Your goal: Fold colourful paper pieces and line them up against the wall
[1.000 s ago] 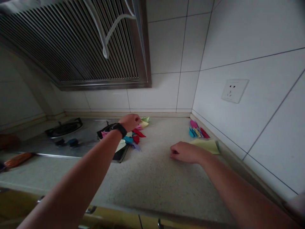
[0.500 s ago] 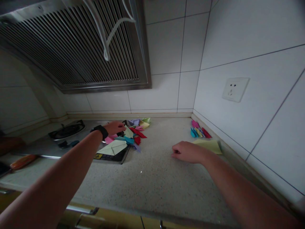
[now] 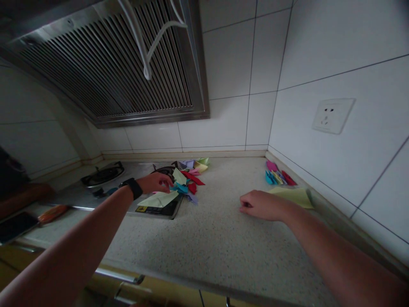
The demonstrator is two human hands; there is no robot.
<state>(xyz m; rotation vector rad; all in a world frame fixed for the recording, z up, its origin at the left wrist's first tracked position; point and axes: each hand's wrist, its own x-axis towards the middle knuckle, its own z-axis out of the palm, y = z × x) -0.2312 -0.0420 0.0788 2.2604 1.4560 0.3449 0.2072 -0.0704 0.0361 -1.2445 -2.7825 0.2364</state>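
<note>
My left hand [image 3: 155,183], with a black watch on its wrist, is over a pile of folded coloured papers beside the stove. Its fingers are bent and look a little apart, close to a turquoise folded paper [image 3: 180,188]; contact is hard to make out. A pale green folded paper [image 3: 159,199] lies just below that hand, and a red folded paper [image 3: 192,178] lies to its right. My right hand [image 3: 260,204] rests closed on the counter, with no object showing in it. Behind its wrist lies a flat yellow paper sheet [image 3: 294,196].
Several small folded papers [image 3: 277,175] sit in the back right corner. The stove [image 3: 128,170] is at left under a range hood [image 3: 143,64]. A phone [image 3: 18,226] and an orange object [image 3: 53,214] lie at far left, near another person's arm [image 3: 27,196].
My left hand has come slightly nearer and lower over the papers, towards the turquoise one. My right hand keeps its place on the counter. The view has turned a little left.
</note>
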